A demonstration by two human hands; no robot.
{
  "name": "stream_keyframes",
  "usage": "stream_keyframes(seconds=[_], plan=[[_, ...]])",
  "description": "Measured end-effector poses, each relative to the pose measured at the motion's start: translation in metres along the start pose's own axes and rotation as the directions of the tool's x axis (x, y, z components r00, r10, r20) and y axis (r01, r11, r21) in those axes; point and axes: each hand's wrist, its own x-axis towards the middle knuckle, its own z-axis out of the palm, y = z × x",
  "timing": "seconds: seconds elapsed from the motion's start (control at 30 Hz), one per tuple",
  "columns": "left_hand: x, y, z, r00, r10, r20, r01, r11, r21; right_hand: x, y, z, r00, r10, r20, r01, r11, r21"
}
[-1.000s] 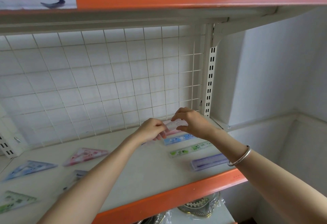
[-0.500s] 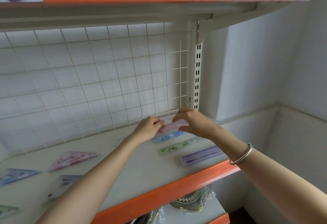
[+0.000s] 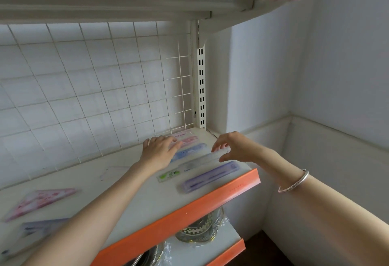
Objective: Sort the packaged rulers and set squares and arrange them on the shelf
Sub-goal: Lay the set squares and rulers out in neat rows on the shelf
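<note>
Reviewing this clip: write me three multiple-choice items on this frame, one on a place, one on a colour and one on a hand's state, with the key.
1. Which ruler lies nearest the shelf's orange front edge?
A) pink
B) purple
C) blue

2. What colour is the set square farthest back on the left?
A) pink
B) yellow
C) black

3. What is the right hand doing?
A) lying flat on the shelf
B) gripping a set square
C) pinching one end of the green-labelled ruler

Key:
1 B: the purple ruler lies just behind that edge, in front of the other rulers.
2 A: the pink set square lies behind the bluish set square.
3 C: its thumb and fingers close on that ruler's right end, while the left hand lies flat with its fingers straight.
</note>
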Motion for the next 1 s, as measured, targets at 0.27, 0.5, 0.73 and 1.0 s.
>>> stream_keyframes(seconds=[0.27,0.5,0.73,1.0], plan=[[0.002,0.022,0.009,0.998,0.053,0.038,-0.056,0.996,0.073,-0.015,0.01,0.003,0.996,0.032,0.088,-0.037,0.998,0.049],[-0.007,0.021,0.01,0.993,0.114,-0.007,-0.114,0.993,0.001,-0.014,0.009,0.008,0.985,0.011,0.171,-0.025,0.996,0.081],[-0.008,0.022,0.009,0.993,0.12,-0.004,-0.12,0.992,-0.04,-0.011,0.008,0.008,0.976,0.004,0.219,-0.021,0.997,0.076],[-0.008,0.028,0.007,0.993,0.118,0.031,-0.116,0.992,-0.058,-0.01,0.009,0.012,0.973,0.021,0.229,-0.035,0.998,0.054]])
